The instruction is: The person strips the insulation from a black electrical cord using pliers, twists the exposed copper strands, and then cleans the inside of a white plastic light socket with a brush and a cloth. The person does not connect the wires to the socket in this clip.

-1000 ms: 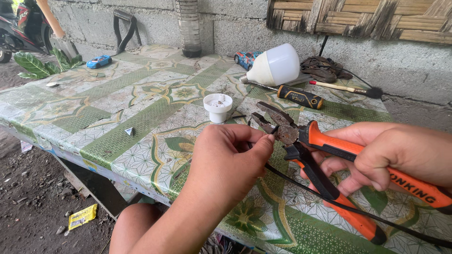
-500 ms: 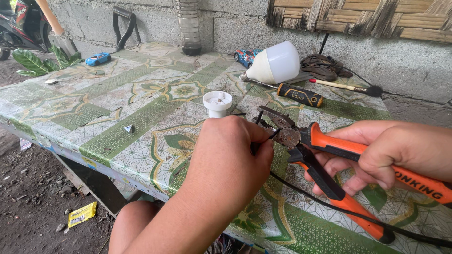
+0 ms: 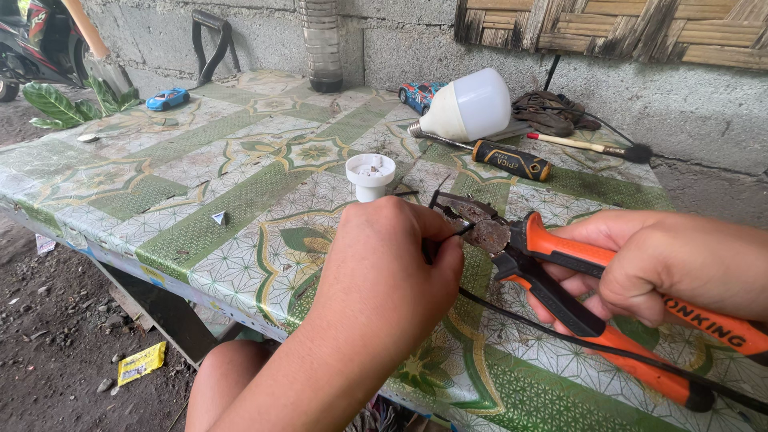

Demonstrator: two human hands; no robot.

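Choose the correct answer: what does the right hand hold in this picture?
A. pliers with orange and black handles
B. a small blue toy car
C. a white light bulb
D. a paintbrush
A: the right hand grips the orange and black handles of the pliers, whose rusty head meets the black wire at the left hand.

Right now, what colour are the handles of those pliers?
The pliers have orange handles with black inner grips, held in the right hand; the head view shows them best.
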